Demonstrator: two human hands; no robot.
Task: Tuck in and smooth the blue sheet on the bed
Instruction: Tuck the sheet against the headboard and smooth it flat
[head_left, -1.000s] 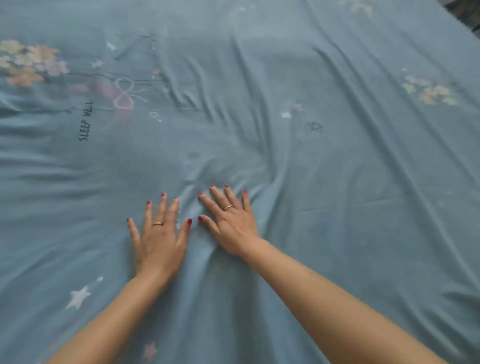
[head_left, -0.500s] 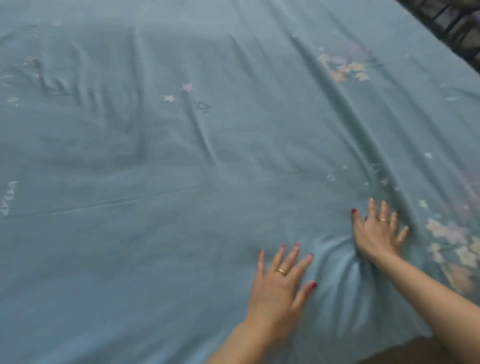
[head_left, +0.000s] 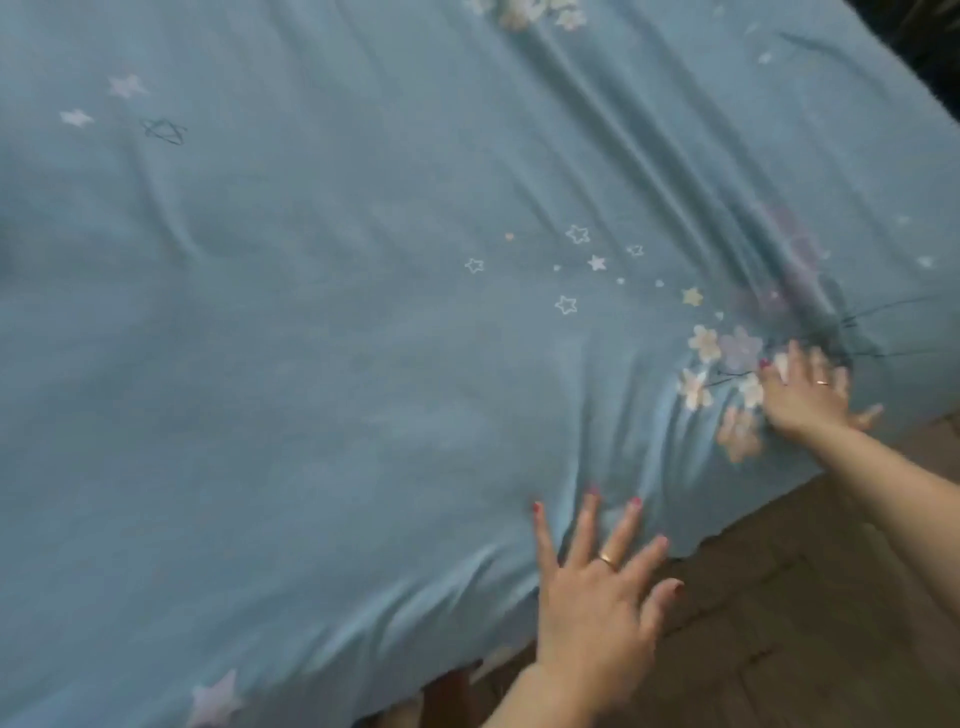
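A blue sheet (head_left: 311, 338) covers the bed, smooth at frame left, creased at right, where the left hand (head_left: 597, 597) and right hand (head_left: 802, 395) press flat with fingers spread, holding nothing; tucking looks unfinished.

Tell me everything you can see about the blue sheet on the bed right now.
The blue printed fabric sheet covers the bed, patterned with pale stars and pastel flowers. Long creases run diagonally at upper right and bunch near the front edge, which hangs loose above the brown floor, not tucked. The left hand lies flat, fingers spread, at that edge; the right hand presses flat beside the flower print. The picture is motion-blurred.
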